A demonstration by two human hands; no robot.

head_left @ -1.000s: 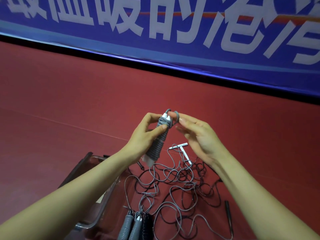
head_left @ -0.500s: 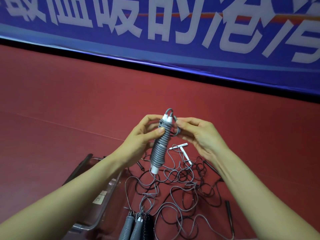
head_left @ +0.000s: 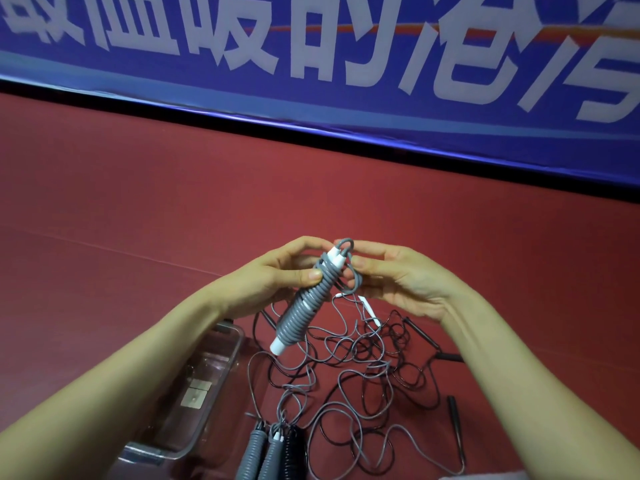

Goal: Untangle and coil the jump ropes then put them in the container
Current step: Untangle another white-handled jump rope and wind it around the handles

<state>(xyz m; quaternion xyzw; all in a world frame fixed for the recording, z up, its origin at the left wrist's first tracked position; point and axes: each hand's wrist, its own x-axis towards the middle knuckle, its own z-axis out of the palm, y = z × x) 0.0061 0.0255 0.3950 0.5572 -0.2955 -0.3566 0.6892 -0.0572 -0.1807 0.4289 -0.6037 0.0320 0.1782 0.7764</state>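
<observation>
A grey jump rope is wound tightly round its white handles into a coiled bundle (head_left: pixel 304 306), held tilted above the red floor. My left hand (head_left: pixel 277 275) grips the bundle's upper part, thumb across the coils. My right hand (head_left: pixel 398 275) pinches the loose end loop of the grey cord at the bundle's top. Below lies a tangle of grey and black ropes (head_left: pixel 349 362) with a white handle (head_left: pixel 369 311) and a black handle (head_left: pixel 454 415). A clear plastic container (head_left: pixel 221 344) sits at lower left, partly hidden by my left forearm.
Three coiled ropes (head_left: pixel 273 452), two grey and one black, lie side by side at the bottom edge, right of the container. A blue banner with white characters (head_left: pixel 311 57) runs along the far wall. Red floor surrounds everything.
The bundle has tilted so its lower white end points down-left. My right hand moved from beside the bundle's top to pinching the cord's end loop there. My left grip is unchanged.
</observation>
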